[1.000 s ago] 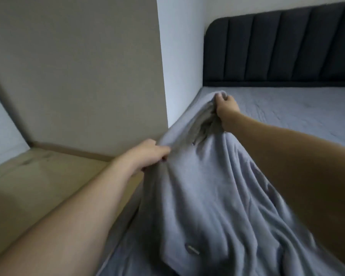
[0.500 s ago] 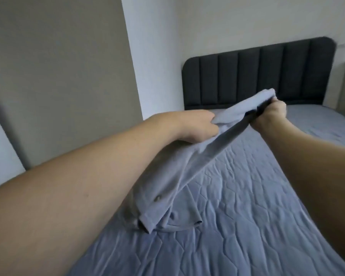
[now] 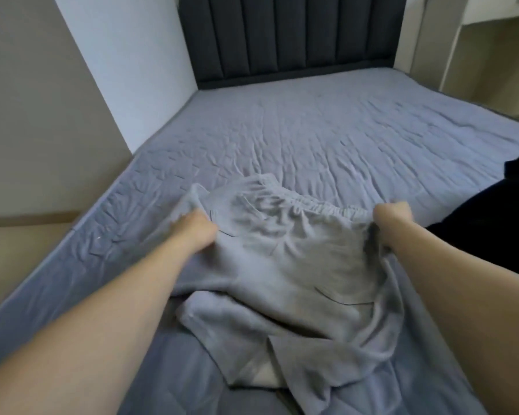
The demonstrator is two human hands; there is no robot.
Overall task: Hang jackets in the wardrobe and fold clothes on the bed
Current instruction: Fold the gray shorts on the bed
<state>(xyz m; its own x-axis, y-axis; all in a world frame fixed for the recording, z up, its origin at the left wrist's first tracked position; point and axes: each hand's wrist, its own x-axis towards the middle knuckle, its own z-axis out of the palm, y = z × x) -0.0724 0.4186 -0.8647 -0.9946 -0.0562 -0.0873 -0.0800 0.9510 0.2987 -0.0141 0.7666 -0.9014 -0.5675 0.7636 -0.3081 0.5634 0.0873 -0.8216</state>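
Note:
A pair of light grey sweatpants [image 3: 285, 259] with an elastic waistband is spread over the near part of the bed [image 3: 312, 139], which has a blue-grey quilted cover. My left hand [image 3: 197, 232] grips the left side of the waist area, fingers curled into the cloth. My right hand [image 3: 391, 218] grips the right end of the waistband. The fabric is stretched between both hands with the waistband pointing toward the headboard. The legs bunch in loose folds below, toward me.
A dark padded headboard [image 3: 282, 34] stands at the far end. A dark garment [image 3: 492, 223] lies at the bed's right edge. A beige wall panel [image 3: 42, 115] and floor [image 3: 12, 253] run along the left. Pale furniture [image 3: 477, 55] stands at the back right.
The grey garment was held up in the air between both hands; now it is lowered and spread on the bed, and my hands are further apart. The view has tilted down.

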